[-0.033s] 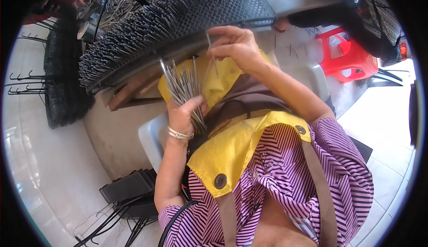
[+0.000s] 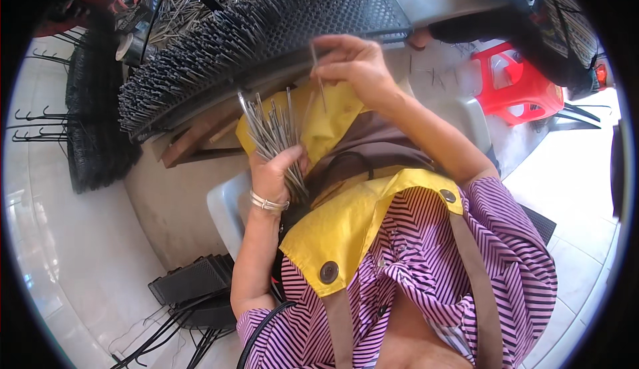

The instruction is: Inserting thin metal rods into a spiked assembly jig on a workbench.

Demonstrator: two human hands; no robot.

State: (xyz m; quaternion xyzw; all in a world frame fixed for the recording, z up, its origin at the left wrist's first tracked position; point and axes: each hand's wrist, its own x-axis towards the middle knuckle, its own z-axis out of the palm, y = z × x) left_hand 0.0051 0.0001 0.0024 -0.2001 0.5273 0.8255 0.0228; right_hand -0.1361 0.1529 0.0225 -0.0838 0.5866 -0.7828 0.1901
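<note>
Head view: the left hand (image 2: 274,171) grips a bundle of thin metal rods (image 2: 271,128) fanned upward over a yellow-and-brown apron (image 2: 333,106). The right hand (image 2: 363,69) pinches a single rod (image 2: 320,84), slightly blurred, near a perforated black rack (image 2: 349,16) bristling with upright rods (image 2: 200,53).

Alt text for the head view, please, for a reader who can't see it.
A person's left hand grips a bundle of thin metal rods while the right hand holds a single rod. Beyond them, a perforated black rack bristles with upright rods; a red plastic stool is to the right.
</note>
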